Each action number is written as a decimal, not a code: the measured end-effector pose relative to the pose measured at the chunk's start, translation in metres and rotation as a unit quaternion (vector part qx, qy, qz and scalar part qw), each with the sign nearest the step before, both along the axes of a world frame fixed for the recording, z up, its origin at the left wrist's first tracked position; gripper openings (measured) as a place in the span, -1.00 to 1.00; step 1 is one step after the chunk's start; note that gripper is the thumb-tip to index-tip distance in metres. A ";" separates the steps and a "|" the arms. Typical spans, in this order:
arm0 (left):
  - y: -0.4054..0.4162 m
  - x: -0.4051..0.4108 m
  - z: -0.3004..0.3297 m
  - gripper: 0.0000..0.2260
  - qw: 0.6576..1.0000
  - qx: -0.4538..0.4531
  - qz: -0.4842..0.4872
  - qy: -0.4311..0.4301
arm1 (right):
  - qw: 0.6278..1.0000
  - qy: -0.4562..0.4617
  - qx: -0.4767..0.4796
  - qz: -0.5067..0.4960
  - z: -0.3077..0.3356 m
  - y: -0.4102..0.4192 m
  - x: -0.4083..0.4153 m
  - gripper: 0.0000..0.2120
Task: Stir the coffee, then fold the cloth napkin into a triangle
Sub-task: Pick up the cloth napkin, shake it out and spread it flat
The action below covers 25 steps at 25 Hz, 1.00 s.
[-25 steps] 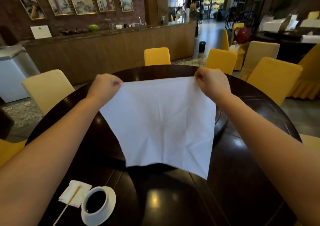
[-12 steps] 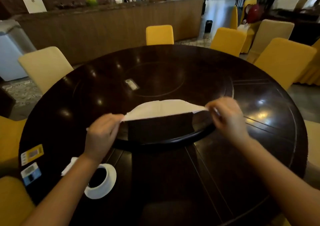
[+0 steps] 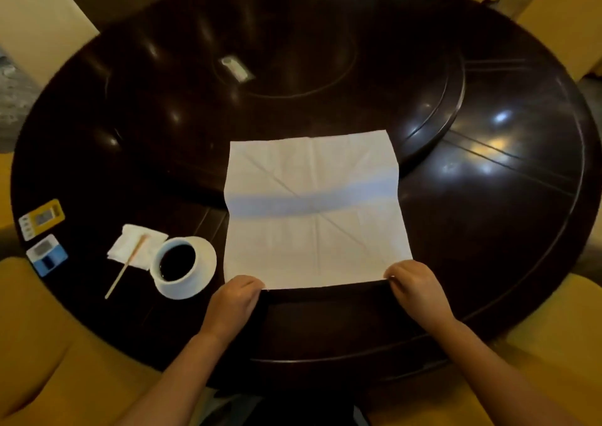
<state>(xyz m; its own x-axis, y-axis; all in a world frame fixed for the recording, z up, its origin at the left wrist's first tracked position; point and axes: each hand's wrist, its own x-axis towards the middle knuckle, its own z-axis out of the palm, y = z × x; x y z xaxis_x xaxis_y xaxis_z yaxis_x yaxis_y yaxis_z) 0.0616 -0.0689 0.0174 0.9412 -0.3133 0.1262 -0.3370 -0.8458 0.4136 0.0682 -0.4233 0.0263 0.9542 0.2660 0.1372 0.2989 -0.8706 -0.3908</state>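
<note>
On the dark round table (image 3: 488,230) we've got the napkin (image 3: 312,210) spread flat and square, its far half riding up over the raised turntable (image 3: 423,106) edge. Our left hand (image 3: 235,298) pinches the near left corner, the right hand (image 3: 412,287) pinches the near right one, both closed on cloth. Old creases already run corner to corner, so the diagonal's kinda marked for us. The cup (image 3: 178,264) of coffee sits just left of the napkin, really close, with the stirrer (image 3: 125,267) lying on a tissue (image 3: 136,246) beside it. Biggest risk, we reckon: swinging the left corner across could clip that cup and slosh coffee on the cloth. Also that step under the far half might throw the fold off and leave corners mismatched.
</note>
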 end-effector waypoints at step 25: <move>0.000 -0.112 -0.030 -0.55 0.999 -0.006 0.006 0.033 | 0.998 0.056 -0.029 -0.026 -0.037 0.021 -0.130 -0.62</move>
<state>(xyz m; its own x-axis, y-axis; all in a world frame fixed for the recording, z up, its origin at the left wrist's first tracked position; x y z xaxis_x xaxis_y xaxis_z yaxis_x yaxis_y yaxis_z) -0.0508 -0.0693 -0.0127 0.9516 -0.3001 0.0669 -0.2977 -0.8448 0.4447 -0.0622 -0.4025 -0.0107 0.9751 0.2211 0.0144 0.2108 -0.9060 -0.3670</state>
